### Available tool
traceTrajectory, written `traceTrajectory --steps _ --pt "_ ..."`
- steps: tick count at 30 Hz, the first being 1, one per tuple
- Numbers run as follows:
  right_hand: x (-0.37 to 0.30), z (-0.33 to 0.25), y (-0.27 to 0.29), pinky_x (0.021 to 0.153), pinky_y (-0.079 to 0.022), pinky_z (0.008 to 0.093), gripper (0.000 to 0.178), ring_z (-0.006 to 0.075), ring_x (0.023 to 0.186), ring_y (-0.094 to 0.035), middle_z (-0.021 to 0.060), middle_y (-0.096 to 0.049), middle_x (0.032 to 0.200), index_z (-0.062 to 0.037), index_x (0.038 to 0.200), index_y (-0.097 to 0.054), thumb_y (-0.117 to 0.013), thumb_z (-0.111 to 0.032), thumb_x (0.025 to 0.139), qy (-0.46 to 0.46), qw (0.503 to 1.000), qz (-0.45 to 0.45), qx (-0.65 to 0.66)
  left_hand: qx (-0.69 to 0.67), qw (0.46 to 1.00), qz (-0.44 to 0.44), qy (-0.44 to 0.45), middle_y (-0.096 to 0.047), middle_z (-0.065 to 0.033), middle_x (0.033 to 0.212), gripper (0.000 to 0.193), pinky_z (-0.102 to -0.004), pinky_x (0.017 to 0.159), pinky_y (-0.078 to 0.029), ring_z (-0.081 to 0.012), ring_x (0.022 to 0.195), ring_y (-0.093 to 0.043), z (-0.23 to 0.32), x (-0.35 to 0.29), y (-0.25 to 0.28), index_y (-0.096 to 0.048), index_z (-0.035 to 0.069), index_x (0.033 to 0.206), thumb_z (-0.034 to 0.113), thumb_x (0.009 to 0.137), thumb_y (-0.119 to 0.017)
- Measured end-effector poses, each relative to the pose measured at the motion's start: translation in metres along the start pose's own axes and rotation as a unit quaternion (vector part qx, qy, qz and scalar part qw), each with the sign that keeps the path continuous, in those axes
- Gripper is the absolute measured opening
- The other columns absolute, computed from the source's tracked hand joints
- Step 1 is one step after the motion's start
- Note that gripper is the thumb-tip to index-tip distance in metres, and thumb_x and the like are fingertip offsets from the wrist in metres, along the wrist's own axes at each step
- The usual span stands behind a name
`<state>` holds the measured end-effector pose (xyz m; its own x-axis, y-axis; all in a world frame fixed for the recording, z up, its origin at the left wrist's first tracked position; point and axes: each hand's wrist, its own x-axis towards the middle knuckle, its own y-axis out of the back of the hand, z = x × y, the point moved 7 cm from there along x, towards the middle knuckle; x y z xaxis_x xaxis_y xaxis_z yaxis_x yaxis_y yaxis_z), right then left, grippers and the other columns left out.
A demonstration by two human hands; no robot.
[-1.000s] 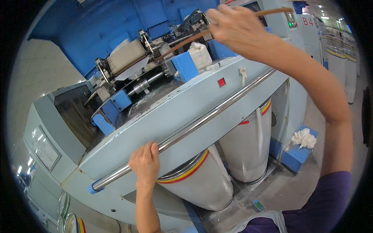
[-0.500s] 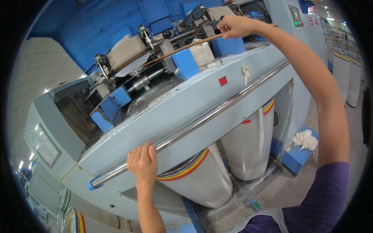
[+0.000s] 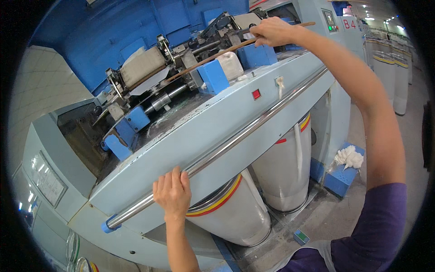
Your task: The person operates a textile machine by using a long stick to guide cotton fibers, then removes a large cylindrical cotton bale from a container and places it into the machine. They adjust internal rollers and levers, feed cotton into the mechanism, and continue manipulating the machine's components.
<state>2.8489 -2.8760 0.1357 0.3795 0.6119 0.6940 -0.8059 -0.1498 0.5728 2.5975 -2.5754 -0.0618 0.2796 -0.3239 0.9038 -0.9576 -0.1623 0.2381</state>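
My left hand (image 3: 173,194) is closed around a chrome rail (image 3: 244,134) that runs along the front of a pale blue machine (image 3: 190,154). Up at the far right, my right arm reaches over the machine's top, and my right hand (image 3: 274,31) grips a thin brown wooden stick (image 3: 213,57). The stick slants down to the left over the rollers, its lower end near a metal roller fitting (image 3: 163,100). Its other end sticks out past my right wrist. Beneath it sit a blue block (image 3: 213,78) and a white block (image 3: 230,65).
Below the rail stand two whitish cans, one nearer (image 3: 231,213) and one farther (image 3: 283,177), with coloured rim bands. White fibre (image 3: 349,157) lies on a blue box (image 3: 343,179) on the floor. A red button (image 3: 256,94) and a control panel (image 3: 330,20) are on the machine.
The whole view has shifted slightly, so the machine's right side appears farther left. Both hands keep their grips, with the stick in nearly the same place over the rollers.
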Motion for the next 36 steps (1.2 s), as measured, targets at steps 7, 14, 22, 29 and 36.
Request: traceTrajectory --steps 7,14,22,29,36 --pt "-0.058 0.009 0.089 0.06 -0.047 0.0459 0.024 0.0365 0.069 -0.062 0.0183 -0.061 0.069 -0.0023 0.082 -0.059 -0.056 -0.026 0.083 -0.089 0.987 -0.012 -0.135 -0.014 1.0 0.02 0.005 -0.061 -0.0021 0.072 0.016 -0.0326 0.056 -0.037 -0.0186 0.061 -0.052 0.0 -0.001 0.002 -0.064 0.007 0.088 0.022 0.086 -0.058" --pt "-0.146 0.011 0.183 0.055 -0.044 0.0452 0.029 0.0371 0.062 -0.06 0.0182 -0.059 0.063 -0.004 0.088 -0.058 -0.054 -0.033 0.088 -0.146 0.967 0.053 -0.203 -0.101 0.995 0.02 0.016 -0.061 -0.0016 0.071 0.019 -0.0328 0.056 -0.037 -0.0187 0.061 -0.053 0.025 0.019 0.001 -0.065 0.007 0.087 0.022 0.077 -0.068" --pt "-0.07 -0.037 0.111 0.059 -0.048 0.0343 0.022 0.0208 0.08 -0.062 0.0067 -0.057 0.076 -0.0086 0.083 -0.059 -0.06 -0.03 0.085 0.0 0.958 0.22 -0.184 -0.099 0.993 0.02 0.062 -0.061 -0.0019 0.073 0.019 -0.0318 0.064 -0.038 -0.0186 0.064 -0.055 0.049 0.027 -0.011 -0.064 0.007 0.083 0.024 0.076 -0.07" --pt "-0.023 -0.047 0.052 0.054 -0.05 0.0346 0.016 0.0248 0.06 -0.062 0.008 -0.06 0.07 -0.0057 0.082 -0.057 -0.056 -0.022 0.085 0.167 0.968 0.158 -0.099 -0.033 0.995 -0.023 0.088 -0.062 -0.0056 0.084 0.029 -0.0343 0.073 -0.038 -0.0222 0.077 -0.054 0.071 0.032 -0.013 -0.064 0.005 0.092 0.023 0.072 -0.072" --pt "-0.056 -0.012 0.035 0.06 -0.049 0.044 0.023 0.0324 0.068 -0.063 0.0163 -0.062 0.069 -0.003 0.085 -0.062 -0.052 -0.023 0.089 0.15 0.968 0.092 0.18 -0.069 0.992 -0.106 0.02 -0.055 -0.0161 0.115 0.046 -0.0448 0.091 -0.039 -0.0325 0.109 -0.05 0.196 0.092 -0.067 -0.055 -0.002 0.111 0.02 0.073 -0.069"
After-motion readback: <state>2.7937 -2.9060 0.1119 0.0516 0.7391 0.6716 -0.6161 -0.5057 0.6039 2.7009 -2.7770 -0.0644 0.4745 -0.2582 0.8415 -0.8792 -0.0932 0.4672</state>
